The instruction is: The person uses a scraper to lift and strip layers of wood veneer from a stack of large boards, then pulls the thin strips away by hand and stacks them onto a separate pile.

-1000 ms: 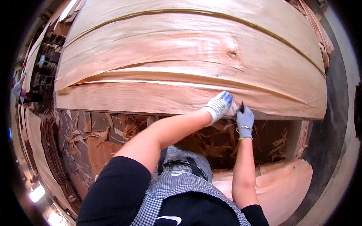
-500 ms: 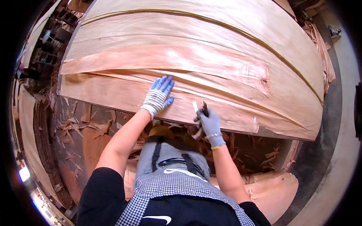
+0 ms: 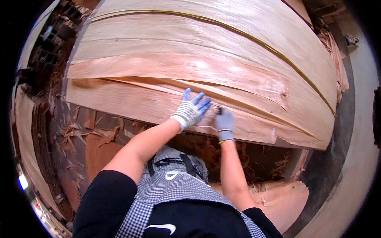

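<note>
On the left, near me, stands a stack of thin sheets (image 3: 41, 139), pale on top, with dark, ragged layered edges. Between that stack and me, curled wood scraps (image 3: 70, 137) lie strewn over a dark floor (image 3: 77, 174), beside a flat reddish-brown piece (image 3: 99, 152). Far to my left I see dark, blocky shapes (image 3: 47, 57), too dim to make out. Near me on the right is a broad, pinkish-tan wood sheet (image 3: 283, 202) with a curved outline. Far on the right, loose wood strips (image 3: 339, 65) hang in folds. Beyond them run a dark grey strip of ground (image 3: 344, 107) and a paler band (image 3: 363, 91), with a small, unclear object (image 3: 351, 40) at the far end. A bright white light (image 3: 23, 182) glows at the near left.
</note>
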A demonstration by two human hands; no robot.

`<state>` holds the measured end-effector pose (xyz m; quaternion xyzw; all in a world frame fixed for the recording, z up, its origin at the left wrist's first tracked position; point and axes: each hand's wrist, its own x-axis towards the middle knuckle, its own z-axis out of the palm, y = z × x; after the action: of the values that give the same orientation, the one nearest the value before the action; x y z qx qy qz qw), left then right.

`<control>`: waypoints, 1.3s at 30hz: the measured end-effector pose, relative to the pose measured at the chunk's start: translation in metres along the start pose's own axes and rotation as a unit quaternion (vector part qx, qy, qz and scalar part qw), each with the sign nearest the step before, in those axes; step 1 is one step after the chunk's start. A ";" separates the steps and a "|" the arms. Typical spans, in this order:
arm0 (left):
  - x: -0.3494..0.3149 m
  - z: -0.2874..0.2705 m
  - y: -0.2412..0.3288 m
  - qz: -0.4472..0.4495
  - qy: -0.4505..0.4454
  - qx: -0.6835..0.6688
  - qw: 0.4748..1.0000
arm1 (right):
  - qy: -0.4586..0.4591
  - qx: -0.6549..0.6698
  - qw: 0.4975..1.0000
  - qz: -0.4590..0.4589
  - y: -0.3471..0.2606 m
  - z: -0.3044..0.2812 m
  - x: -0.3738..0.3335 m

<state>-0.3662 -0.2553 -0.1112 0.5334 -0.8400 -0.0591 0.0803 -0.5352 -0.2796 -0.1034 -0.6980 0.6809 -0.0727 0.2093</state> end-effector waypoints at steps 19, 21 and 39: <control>-0.187 -0.102 -0.266 -0.160 -0.126 -0.041 0.978 | -0.302 0.105 0.939 -0.130 -0.238 0.004 -0.077; -0.186 -0.095 -0.269 -0.133 -0.101 -0.046 0.985 | -0.288 0.039 0.917 -0.273 -0.273 0.023 -0.082; -0.207 -0.106 -0.319 0.091 -0.126 -0.062 0.986 | -0.337 0.394 0.849 -0.102 -0.324 -0.013 -0.099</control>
<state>0.0239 -0.2044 -0.0807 0.4371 -0.8831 -0.1704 0.0114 -0.2485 -0.1896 0.0535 -0.6037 0.4078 -0.1164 0.6750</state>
